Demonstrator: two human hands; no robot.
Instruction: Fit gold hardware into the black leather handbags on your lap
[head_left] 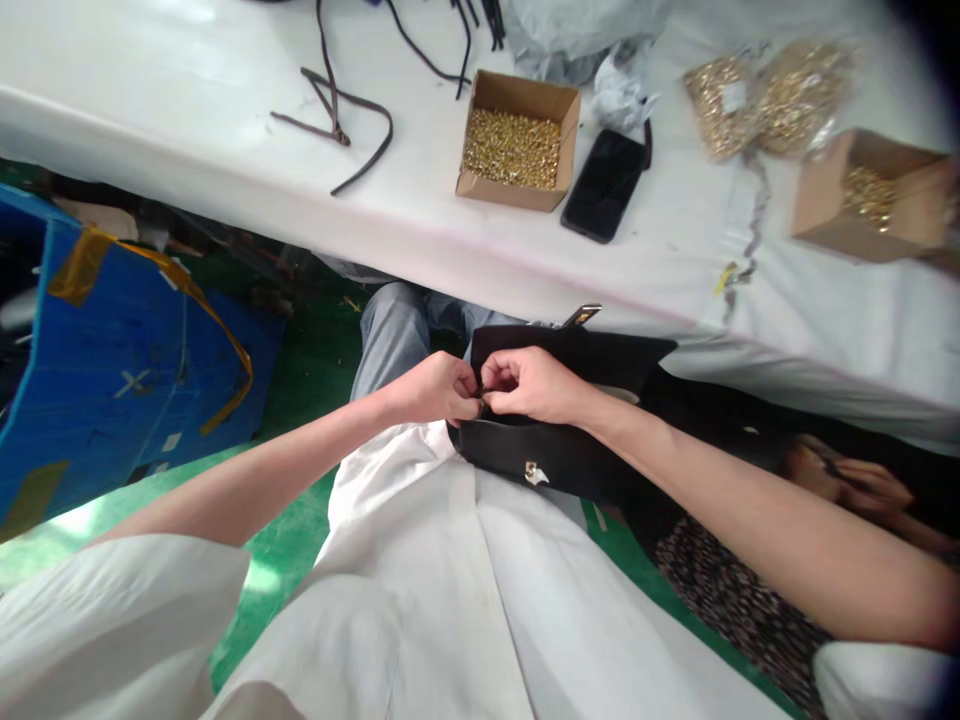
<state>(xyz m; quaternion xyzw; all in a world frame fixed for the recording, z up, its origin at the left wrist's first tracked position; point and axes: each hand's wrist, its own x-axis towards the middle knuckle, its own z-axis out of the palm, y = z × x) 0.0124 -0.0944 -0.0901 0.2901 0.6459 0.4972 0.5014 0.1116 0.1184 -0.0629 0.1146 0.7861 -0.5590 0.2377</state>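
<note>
A black handbag (pixel 555 455) with a gold clasp on its front lies across my lap, its flap (pixel 577 350) lifted back against the table edge. At the bag's left end, my left hand (pixel 442 388) is closed, with thumb and fingertips pinched together. Facing it, my right hand (pixel 529 385) is pinched too, its fingertips almost touching the left ones. Between them is a small dark piece at the bag's edge, too little and too covered by the fingers to name. A metal buckle piece (pixel 583 315) sticks up beyond the flap.
On the white-covered table stand a cardboard box (pixel 517 188) of small gold fittings, a phone (pixel 606 186), another box (pixel 855 215) and bagged fittings (pixel 802 95). Dark straps (pixel 330 105) lie at left. A blue bin (pixel 142 350) stands left. Another person's hands (pixel 847 480) work at right.
</note>
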